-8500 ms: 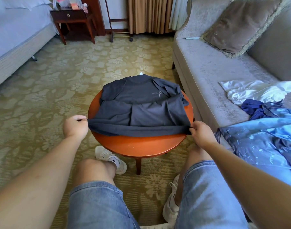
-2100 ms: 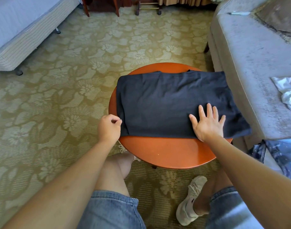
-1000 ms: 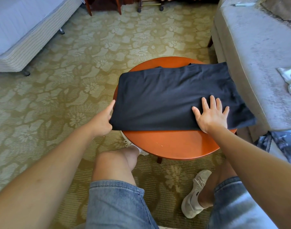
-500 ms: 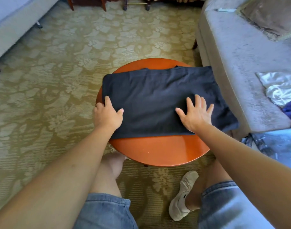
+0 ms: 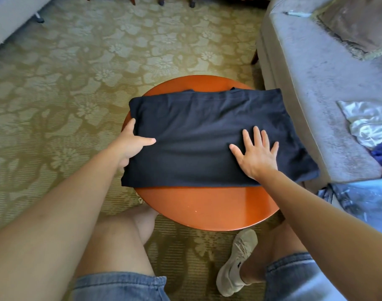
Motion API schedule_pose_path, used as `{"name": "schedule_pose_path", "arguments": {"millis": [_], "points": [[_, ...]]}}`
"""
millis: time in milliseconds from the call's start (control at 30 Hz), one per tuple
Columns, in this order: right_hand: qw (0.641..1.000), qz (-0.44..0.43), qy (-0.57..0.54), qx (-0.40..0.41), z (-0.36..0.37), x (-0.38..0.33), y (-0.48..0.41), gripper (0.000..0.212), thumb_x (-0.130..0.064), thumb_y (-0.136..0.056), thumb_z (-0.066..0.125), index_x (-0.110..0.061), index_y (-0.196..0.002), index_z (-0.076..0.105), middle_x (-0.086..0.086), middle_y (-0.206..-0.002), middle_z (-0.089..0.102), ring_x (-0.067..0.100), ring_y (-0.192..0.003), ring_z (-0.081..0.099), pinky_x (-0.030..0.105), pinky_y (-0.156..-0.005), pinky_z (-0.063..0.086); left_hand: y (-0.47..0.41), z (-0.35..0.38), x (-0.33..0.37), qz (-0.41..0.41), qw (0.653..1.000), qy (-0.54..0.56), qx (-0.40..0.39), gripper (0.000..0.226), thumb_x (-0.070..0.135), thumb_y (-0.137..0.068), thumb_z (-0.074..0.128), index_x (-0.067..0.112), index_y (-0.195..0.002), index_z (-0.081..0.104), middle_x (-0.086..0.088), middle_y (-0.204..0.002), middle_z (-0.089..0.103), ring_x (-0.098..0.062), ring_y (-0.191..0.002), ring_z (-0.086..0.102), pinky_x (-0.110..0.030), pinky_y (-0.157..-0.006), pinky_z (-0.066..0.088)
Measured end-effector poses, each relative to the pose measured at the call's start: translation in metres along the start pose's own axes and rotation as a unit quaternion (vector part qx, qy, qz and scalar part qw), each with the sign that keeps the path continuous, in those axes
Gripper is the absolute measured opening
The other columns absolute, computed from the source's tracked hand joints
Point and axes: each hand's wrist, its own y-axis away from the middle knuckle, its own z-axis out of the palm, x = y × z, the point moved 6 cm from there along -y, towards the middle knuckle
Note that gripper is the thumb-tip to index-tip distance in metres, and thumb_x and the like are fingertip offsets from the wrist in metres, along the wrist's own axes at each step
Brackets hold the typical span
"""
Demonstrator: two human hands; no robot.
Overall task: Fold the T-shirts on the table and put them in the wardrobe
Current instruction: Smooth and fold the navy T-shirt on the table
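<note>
A dark navy T-shirt [image 5: 203, 135], folded into a wide rectangle, lies on the round orange-brown table [image 5: 209, 209]; its right end hangs over the table edge toward the sofa. My left hand [image 5: 131, 144] holds the shirt's left edge, thumb on top and one finger along the side; the other fingers are hidden. My right hand [image 5: 256, 155] lies flat with spread fingers, pressing on the right half of the shirt.
A grey sofa [image 5: 311, 83] stands close on the right, with a white garment [image 5: 368, 124], blue clothes [image 5: 368, 205] and a cushion [image 5: 359, 20] on it. A bed corner [image 5: 10, 16] is at the upper left. My knees and a shoe [image 5: 235, 263] are by the table.
My left hand has slid off the top of the shirt to its left edge and taken hold there. My right hand stays flat on the right half. The shirt went from half folded to a rectangle.
</note>
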Motion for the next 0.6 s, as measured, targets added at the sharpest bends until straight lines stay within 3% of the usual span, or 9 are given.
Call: {"name": "schedule_pose_path", "arguments": {"millis": [67, 233, 400, 500, 600], "points": [[1.000, -0.003, 0.004, -0.005, 0.001, -0.004, 0.002, 0.077, -0.072, -0.091, 0.014, -0.029, -0.155, 0.010, 0.002, -0.164, -0.003, 0.024, -0.150, -0.007, 0.058, -0.118, -0.002, 0.002, -0.002, -0.003, -0.023, 0.998, 0.043, -0.046, 0.090, 0.006, -0.089, 0.068, 0.034, -0.155, 0.014, 0.005, -0.157, 0.029, -0.023, -0.135, 0.041, -0.040, -0.099, 0.041], [1.000, -0.017, 0.015, -0.013, 0.003, -0.019, 0.009, 0.077, -0.072, -0.091, 0.015, -0.029, -0.155, 0.008, 0.001, -0.163, -0.005, 0.023, -0.150, -0.009, 0.057, -0.118, -0.002, 0.005, -0.018, -0.010, -0.011, 0.994, 0.027, -0.102, 0.087, -0.002, -0.088, 0.064, 0.039, -0.153, 0.022, 0.008, -0.157, 0.027, -0.019, -0.136, 0.039, -0.036, -0.102, 0.040], [0.999, -0.019, 0.023, -0.033, 0.005, -0.040, 0.013, 0.077, -0.070, -0.093, 0.015, -0.027, -0.155, 0.004, 0.002, -0.163, -0.008, 0.024, -0.149, -0.011, 0.057, -0.118, -0.003, 0.009, -0.036, -0.013, 0.093, 0.994, -0.037, -0.035, 0.068, -0.002, -0.094, 0.054, 0.038, -0.146, 0.039, 0.007, -0.154, 0.033, -0.016, -0.135, 0.041, -0.036, -0.109, 0.039], [0.999, -0.020, 0.028, -0.042, 0.005, -0.051, 0.015, 0.077, -0.070, -0.093, 0.015, -0.026, -0.156, 0.003, 0.004, -0.163, -0.009, 0.025, -0.149, -0.011, 0.057, -0.118, -0.004, 0.009, -0.043, -0.020, 0.075, 0.996, -0.040, -0.031, 0.052, 0.002, -0.096, 0.052, 0.041, -0.131, 0.057, 0.003, -0.154, 0.037, -0.020, -0.136, 0.042, -0.042, -0.111, 0.039], [0.996, -0.039, 0.056, -0.060, -0.001, -0.056, 0.018, 0.078, -0.071, -0.093, 0.015, -0.027, -0.156, 0.005, 0.003, -0.163, -0.006, 0.025, -0.150, -0.007, 0.056, -0.117, -0.005, 0.017, -0.055, -0.014, 0.059, 0.997, -0.043, -0.018, 0.044, 0.001, -0.096, 0.053, 0.028, -0.131, 0.059, -0.003, -0.152, 0.040, -0.023, -0.135, 0.043, -0.033, -0.106, 0.039]]}}
